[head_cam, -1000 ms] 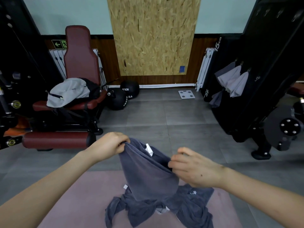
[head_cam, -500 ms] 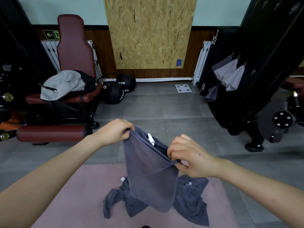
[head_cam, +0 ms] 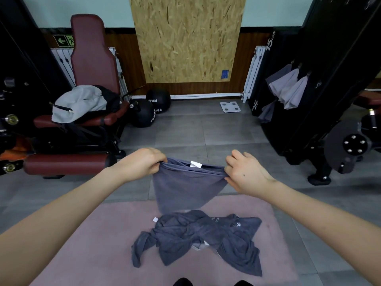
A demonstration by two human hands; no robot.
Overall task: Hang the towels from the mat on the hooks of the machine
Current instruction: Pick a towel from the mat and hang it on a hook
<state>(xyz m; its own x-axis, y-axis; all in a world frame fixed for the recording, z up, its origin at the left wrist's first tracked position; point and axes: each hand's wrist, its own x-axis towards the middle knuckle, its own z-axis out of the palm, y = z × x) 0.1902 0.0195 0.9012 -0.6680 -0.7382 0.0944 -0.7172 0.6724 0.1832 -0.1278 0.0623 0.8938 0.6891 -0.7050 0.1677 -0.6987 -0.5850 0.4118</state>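
Progress partial: hung towels (head_cam: 288, 89) on the machine (head_cam: 340, 48) (three, roughly); we hold one towel (head_cam: 185, 186) above the mat (head_cam: 92, 244), left hand (head_cam: 142, 164) and right hand (head_cam: 245, 174) each pinching a corner; pile (head_cam: 198, 238) there unhung.

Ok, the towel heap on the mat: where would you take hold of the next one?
Once the held towel is hung, probably the white-tagged corner at the far left of the heap, pinched from above. It lies on top, clear of the tangle, while the rest is twisted together on the mat.
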